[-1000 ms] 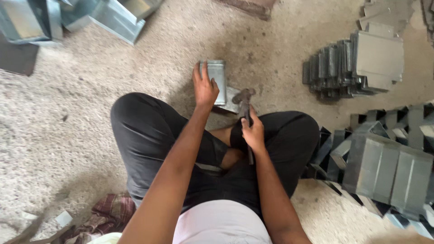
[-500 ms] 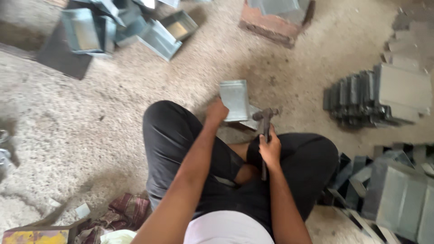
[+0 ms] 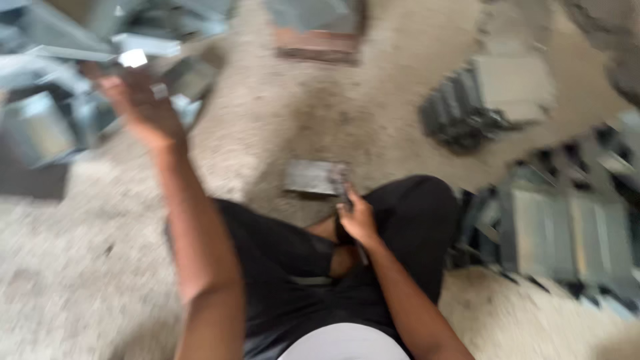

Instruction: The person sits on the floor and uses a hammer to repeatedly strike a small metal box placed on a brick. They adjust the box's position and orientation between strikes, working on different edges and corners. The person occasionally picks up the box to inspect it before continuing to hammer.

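The whole view is motion-blurred. My left hand is flung out to the upper left with fingers spread, just in front of a heap of grey sheet-metal boxes. Nothing shows clearly in its grip. My right hand rests over my crossed legs, closed around the handle of a hammer. The hammer's head lies at the edge of a flat grey metal piece on the floor in front of my knees.
I sit cross-legged in dark trousers on a rough sandy floor. A stack of folded metal parts lies at the upper right. More grey metal boxes line the right side. A brick with metal on it sits at the top.
My left hand left the metal piece in front of my knees and swung up to the left toward the box heap. The view shifted and blurred. My right hand still holds the hammer.
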